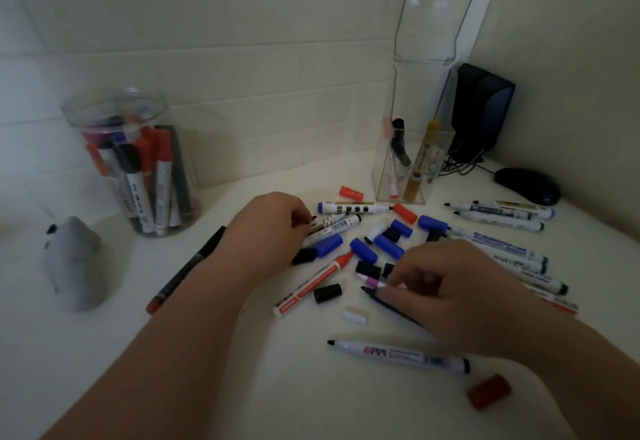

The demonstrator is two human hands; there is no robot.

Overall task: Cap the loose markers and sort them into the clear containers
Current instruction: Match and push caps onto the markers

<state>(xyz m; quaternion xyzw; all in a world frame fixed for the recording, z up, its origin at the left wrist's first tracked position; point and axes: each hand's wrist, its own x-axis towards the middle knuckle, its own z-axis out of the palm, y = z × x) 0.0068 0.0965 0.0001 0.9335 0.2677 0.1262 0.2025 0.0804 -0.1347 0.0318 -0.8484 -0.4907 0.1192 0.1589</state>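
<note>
Lying nearest you on the white table (214, 387) is a red cap (489, 391). Just beyond it is an uncapped white marker (398, 354), its black tip pointing left. Your right hand (457, 297) sits above that, fingers curled down and pinching a dark blue marker (375, 296) near its bare tip, which sticks out to the left. A pink-tipped marker (372, 281) lies just beside those fingertips.

Left of that hand a white cap (355, 315) and a black cap (327, 292) rest apart from each other, near a red marker (311, 280) lying on a slant. Further left is a long dark pen (187, 270).

Your left hand (273, 225) is palm down with its fingers bent onto a cluster of white markers (332, 226). Whether it actually has hold of one cannot be told from this view. Between your hands, blue caps (389, 246) and small black ones lie scattered. More uncapped markers (502, 212) fan out on the right.

Beyond, at the left, a round clear jar (114, 107) stands packed with capped markers, and a grey object (72, 263) lies near it. Toward the corner, a rectangular clear container (382, 180) holds a yellow marker (424, 162) and a few thinner pens. A black speaker (481, 107) and a mouse (528, 185) sit behind it.
</note>
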